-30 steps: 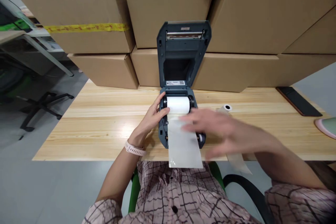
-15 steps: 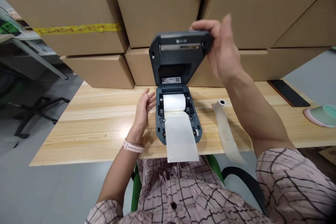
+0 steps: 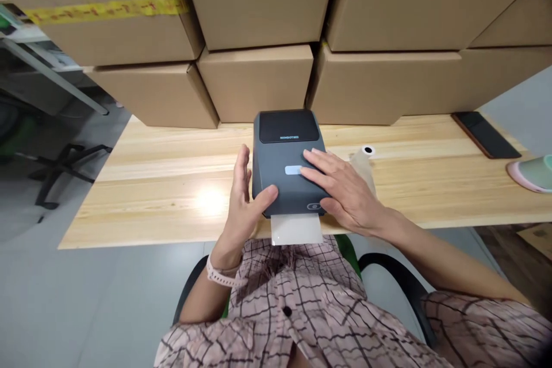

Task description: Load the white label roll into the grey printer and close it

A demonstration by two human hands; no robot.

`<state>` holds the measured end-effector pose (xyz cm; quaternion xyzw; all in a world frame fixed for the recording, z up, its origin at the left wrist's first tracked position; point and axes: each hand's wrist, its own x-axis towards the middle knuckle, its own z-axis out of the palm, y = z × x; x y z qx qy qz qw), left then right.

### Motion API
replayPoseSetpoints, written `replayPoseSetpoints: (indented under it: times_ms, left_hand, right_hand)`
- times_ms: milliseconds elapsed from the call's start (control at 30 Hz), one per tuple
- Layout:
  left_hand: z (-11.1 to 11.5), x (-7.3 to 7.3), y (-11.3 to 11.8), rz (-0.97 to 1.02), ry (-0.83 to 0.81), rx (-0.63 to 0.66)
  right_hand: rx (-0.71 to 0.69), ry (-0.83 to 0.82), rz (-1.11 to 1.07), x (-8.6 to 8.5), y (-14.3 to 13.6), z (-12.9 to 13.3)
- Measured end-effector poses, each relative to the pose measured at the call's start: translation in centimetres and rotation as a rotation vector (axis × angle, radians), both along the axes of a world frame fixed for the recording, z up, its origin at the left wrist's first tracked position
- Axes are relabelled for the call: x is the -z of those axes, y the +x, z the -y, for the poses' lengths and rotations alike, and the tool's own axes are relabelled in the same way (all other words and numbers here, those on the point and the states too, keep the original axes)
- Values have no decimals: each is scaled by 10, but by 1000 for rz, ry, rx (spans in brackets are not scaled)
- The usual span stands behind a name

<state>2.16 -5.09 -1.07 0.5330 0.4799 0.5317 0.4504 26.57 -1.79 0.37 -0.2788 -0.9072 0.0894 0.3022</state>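
Note:
A dark grey label printer (image 3: 276, 155) stands on the wooden table with its lid down. From its front slot a strip of white label paper (image 3: 296, 231) sticks out over the table's front edge. My right hand (image 3: 345, 187) lies on the right part of the lid, fingers spread over the top. Along the printer's left side is my left hand (image 3: 245, 201), thumb on the front left corner of the lid and fingers stretched upward beside the casing. The paper roll inside is hidden by the lid.
Stacked cardboard boxes (image 3: 259, 83) stand behind the printer. To the right, a small roll with a loose strip (image 3: 364, 167) lies partly behind my right hand. A phone (image 3: 487, 135) and a green cup (image 3: 535, 173) are farther right on the table (image 3: 172, 184).
The printer's lid has swung down from upright to shut, covering the paper roll. My right hand came down with it onto the lid; my left thumb moved onto the front left corner.

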Motion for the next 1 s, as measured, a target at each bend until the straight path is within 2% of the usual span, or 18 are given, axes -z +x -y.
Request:
replayPoseSetpoints:
  times_ms: [200,400,500,567,633,733,867,1000]
  left_hand:
    - [11,18,7,8,7,-13]
    - [13,18,10,-11,71,-15]
    - [31,26,7,-227,254,-146]
    - [48,39,4,-483,518,-242]
    - [63,54,3,-735,769,-239]
    - [72,66,2,-941,810,-250]
    - [64,63,6,-869,794,-344]
    - [60,55,7,-812,828,-327]
  right_hand:
    - [18,-6,18,15,-1,7]
    - [20,-10,-21,19,-3,8]
    - [29,-11,-15,18,-3,7]
    - [34,-12,-24,17,-4,7]
    - [39,-4,-37,18,-5,7]
    - [62,9,-64,19,-8,8]
    - [63,12,-52,18,-9,8]
    - [56,59,8,9,-8,6]
